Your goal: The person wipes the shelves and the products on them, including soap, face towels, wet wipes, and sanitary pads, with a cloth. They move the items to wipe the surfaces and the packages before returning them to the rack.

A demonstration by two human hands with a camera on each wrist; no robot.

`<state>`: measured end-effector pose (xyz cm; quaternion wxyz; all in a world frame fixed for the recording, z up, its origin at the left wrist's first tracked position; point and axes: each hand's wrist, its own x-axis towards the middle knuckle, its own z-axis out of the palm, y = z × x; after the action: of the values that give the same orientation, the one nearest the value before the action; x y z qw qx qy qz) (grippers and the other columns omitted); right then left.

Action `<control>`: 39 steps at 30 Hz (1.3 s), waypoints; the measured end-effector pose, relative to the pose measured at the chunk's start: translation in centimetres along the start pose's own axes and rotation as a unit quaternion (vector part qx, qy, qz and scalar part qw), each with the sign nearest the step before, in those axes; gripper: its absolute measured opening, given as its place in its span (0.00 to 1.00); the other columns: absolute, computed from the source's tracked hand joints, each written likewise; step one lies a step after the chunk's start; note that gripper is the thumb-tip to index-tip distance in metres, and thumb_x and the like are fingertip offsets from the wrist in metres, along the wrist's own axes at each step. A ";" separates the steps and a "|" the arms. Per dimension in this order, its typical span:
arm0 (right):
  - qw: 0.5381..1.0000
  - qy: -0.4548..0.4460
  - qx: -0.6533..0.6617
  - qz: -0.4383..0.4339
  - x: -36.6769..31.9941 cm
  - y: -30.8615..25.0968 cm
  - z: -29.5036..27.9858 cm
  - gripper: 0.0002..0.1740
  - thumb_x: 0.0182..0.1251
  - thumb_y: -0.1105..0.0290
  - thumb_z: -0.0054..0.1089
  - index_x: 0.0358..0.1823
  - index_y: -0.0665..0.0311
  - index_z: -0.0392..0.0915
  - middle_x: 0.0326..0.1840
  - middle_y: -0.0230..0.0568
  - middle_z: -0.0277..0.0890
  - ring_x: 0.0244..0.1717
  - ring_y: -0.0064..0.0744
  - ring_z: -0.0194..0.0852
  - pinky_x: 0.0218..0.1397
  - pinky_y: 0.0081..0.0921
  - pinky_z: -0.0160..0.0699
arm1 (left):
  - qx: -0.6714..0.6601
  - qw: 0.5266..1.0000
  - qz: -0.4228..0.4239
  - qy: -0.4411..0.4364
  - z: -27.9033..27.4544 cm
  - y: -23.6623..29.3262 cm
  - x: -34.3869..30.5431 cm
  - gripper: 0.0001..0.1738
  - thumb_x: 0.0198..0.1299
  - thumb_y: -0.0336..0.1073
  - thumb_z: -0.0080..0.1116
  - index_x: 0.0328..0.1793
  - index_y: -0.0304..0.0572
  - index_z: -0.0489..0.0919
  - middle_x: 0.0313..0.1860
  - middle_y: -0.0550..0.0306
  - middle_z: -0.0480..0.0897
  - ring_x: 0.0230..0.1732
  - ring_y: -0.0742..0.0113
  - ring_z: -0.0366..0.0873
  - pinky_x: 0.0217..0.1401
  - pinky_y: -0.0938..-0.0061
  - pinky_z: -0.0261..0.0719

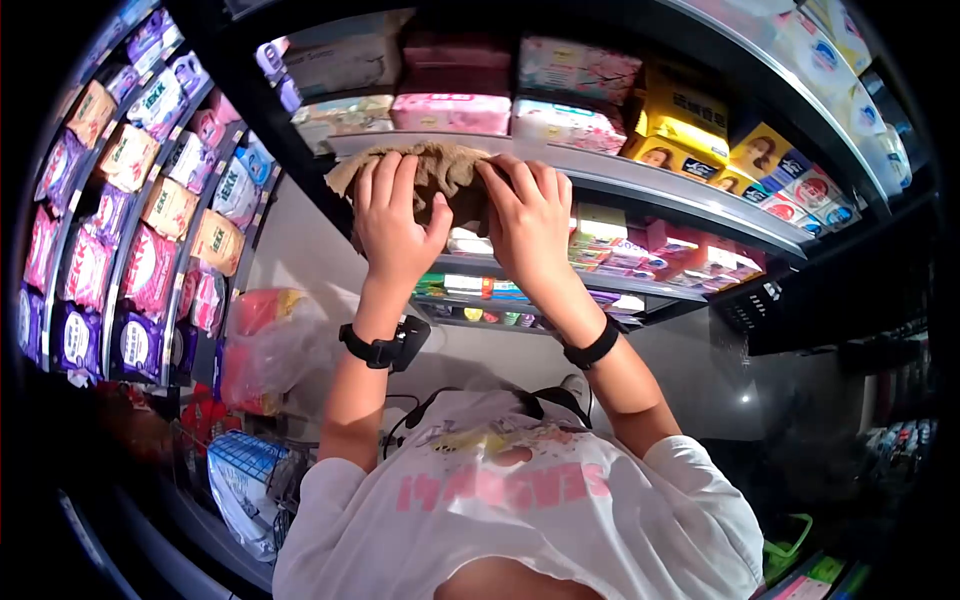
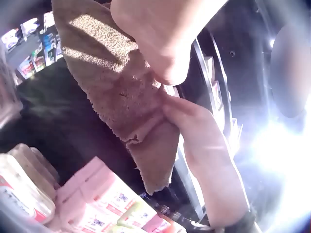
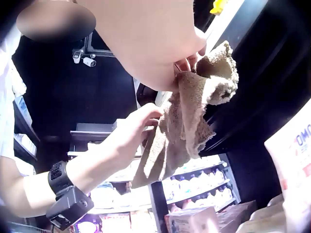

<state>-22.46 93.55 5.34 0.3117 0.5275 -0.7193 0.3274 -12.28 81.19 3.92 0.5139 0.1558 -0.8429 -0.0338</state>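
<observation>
A brown terry cloth (image 1: 435, 165) with frayed edges lies bunched along the front edge of a shelf. My left hand (image 1: 395, 220) grips its left part, the fingers over the top and the thumb toward the middle. At the other end my right hand (image 1: 530, 215) pinches the cloth between thumb and bent fingers. In the left wrist view the cloth (image 2: 116, 82) hangs down as a flap below the hands. From the right wrist, the cloth (image 3: 187, 107) shows folded over at its upper end, with my left hand (image 3: 129, 138) holding its near edge.
Pink and white packs (image 1: 450, 112) and yellow soap boxes (image 1: 685, 115) fill the shelf behind the cloth. More boxes (image 1: 650, 240) sit on the shelf below. A rack of bagged goods (image 1: 130, 160) stands at left, near a wire basket (image 1: 250, 450).
</observation>
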 end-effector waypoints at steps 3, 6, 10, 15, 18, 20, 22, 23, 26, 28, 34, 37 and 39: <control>1.000 0.001 -0.028 0.014 -1.0 1.8 -2.1 0.23 0.44 0.75 0.56 0.47 0.61 0.76 0.49 0.35 0.71 0.49 0.37 0.65 0.53 0.36 0.59 | -0.018 1.000 0.004 -0.013 1.3 3.0 0.0 0.24 0.46 0.34 0.57 0.51 0.32 0.73 0.52 0.42 0.73 0.56 0.42 0.66 0.60 0.55 0.64; 0.999 -0.019 -0.018 0.024 -1.9 3.5 -4.2 0.23 0.45 0.76 0.58 0.48 0.58 0.76 0.52 0.30 0.72 0.49 0.37 0.65 0.54 0.37 0.56 | -0.041 0.999 0.014 -0.014 3.2 6.1 -0.2 0.25 0.43 0.36 0.58 0.50 0.33 0.74 0.52 0.45 0.73 0.56 0.45 0.66 0.60 0.53 0.64; 0.998 -0.004 -0.042 0.035 -3.1 5.4 -5.7 0.22 0.45 0.75 0.57 0.47 0.59 0.75 0.54 0.29 0.71 0.48 0.34 0.66 0.54 0.38 0.56 | -0.052 0.998 0.035 -0.021 5.4 10.5 -0.3 0.25 0.44 0.37 0.60 0.49 0.31 0.74 0.53 0.45 0.73 0.56 0.45 0.66 0.63 0.52 0.62; 0.998 0.016 -0.032 0.045 -4.2 7.4 -7.5 0.24 0.45 0.75 0.58 0.49 0.56 0.76 0.54 0.29 0.72 0.48 0.36 0.65 0.56 0.39 0.56 | -0.010 1.000 0.005 -0.016 6.1 11.9 -0.3 0.27 0.40 0.34 0.61 0.51 0.35 0.73 0.52 0.47 0.71 0.57 0.46 0.65 0.61 0.53 0.63; 0.998 0.020 -0.025 0.057 -4.8 8.3 -8.1 0.23 0.46 0.77 0.58 0.49 0.55 0.77 0.53 0.29 0.74 0.48 0.38 0.64 0.57 0.38 0.56 | -0.011 1.000 0.002 -0.003 6.4 12.5 -0.4 0.25 0.42 0.33 0.61 0.49 0.35 0.74 0.51 0.49 0.72 0.56 0.47 0.65 0.61 0.54 0.64; 0.998 0.028 0.005 0.053 -5.1 8.9 -8.5 0.24 0.45 0.77 0.58 0.49 0.55 0.77 0.53 0.29 0.74 0.48 0.38 0.64 0.57 0.38 0.56 | 0.011 1.000 -0.003 0.000 6.1 12.6 -0.1 0.22 0.44 0.30 0.61 0.49 0.35 0.75 0.50 0.48 0.72 0.55 0.48 0.66 0.60 0.57 0.64; 0.998 0.038 0.010 0.051 -5.4 9.6 -9.1 0.24 0.44 0.78 0.58 0.48 0.56 0.78 0.52 0.29 0.75 0.46 0.38 0.64 0.54 0.37 0.58 | -0.002 1.000 -0.003 0.010 5.9 13.2 0.1 0.17 0.44 0.27 0.61 0.44 0.37 0.77 0.45 0.51 0.73 0.50 0.51 0.68 0.54 0.59 0.66; 0.998 0.054 0.020 0.038 -5.6 10.0 -9.3 0.24 0.41 0.77 0.59 0.47 0.58 0.77 0.50 0.30 0.75 0.43 0.37 0.66 0.51 0.36 0.61 | -0.028 1.000 -0.010 -0.005 5.8 13.2 0.0 0.16 0.43 0.25 0.61 0.42 0.37 0.78 0.43 0.51 0.74 0.47 0.52 0.69 0.52 0.60 0.67; 0.994 0.061 0.078 0.038 -6.6 11.2 -10.6 0.23 0.38 0.80 0.57 0.43 0.62 0.77 0.45 0.35 0.76 0.36 0.38 0.67 0.41 0.32 0.66 | -0.068 0.998 0.010 -0.009 5.7 15.1 -0.4 0.13 0.41 0.21 0.61 0.36 0.38 0.79 0.39 0.53 0.73 0.41 0.55 0.69 0.47 0.64 0.66; 0.993 0.069 0.079 0.062 -7.5 12.2 -12.2 0.23 0.38 0.82 0.57 0.42 0.62 0.76 0.43 0.36 0.76 0.34 0.39 0.67 0.38 0.32 0.66 | -0.104 0.993 0.035 0.031 5.9 17.5 -0.8 0.13 0.39 0.21 0.62 0.34 0.39 0.79 0.40 0.53 0.73 0.42 0.55 0.69 0.48 0.63 0.66; 0.981 0.124 0.068 0.130 -9.3 15.3 -17.5 0.19 0.47 0.86 0.53 0.42 0.64 0.77 0.41 0.43 0.79 0.38 0.44 0.79 0.38 0.30 0.77 | -0.132 0.983 0.105 -0.073 7.6 22.3 0.5 0.19 0.50 0.41 0.63 0.47 0.41 0.75 0.63 0.44 0.65 0.64 0.45 0.59 0.67 0.52 0.52; 0.975 0.193 0.049 0.098 -9.2 17.3 -20.1 0.17 0.50 0.88 0.50 0.42 0.67 0.76 0.42 0.47 0.79 0.40 0.44 0.80 0.43 0.28 0.78 | -0.168 0.977 0.118 -0.063 8.4 22.9 2.4 0.33 0.58 0.57 0.49 0.60 0.40 0.67 0.65 0.45 0.63 0.66 0.46 0.57 0.69 0.47 0.43; 0.961 0.227 0.076 0.141 -9.6 18.1 -21.0 0.16 0.52 0.88 0.47 0.42 0.68 0.75 0.44 0.48 0.78 0.44 0.44 0.78 0.48 0.28 0.76 | -0.120 0.985 0.102 -0.073 9.2 22.9 3.5 0.27 0.55 0.48 0.57 0.57 0.41 0.71 0.59 0.50 0.69 0.62 0.52 0.62 0.69 0.49 0.46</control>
<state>-35.34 119.82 7.54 0.3763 0.3548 -0.6698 0.5328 -27.00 100.92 7.54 0.4671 0.0036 -0.8792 -0.0935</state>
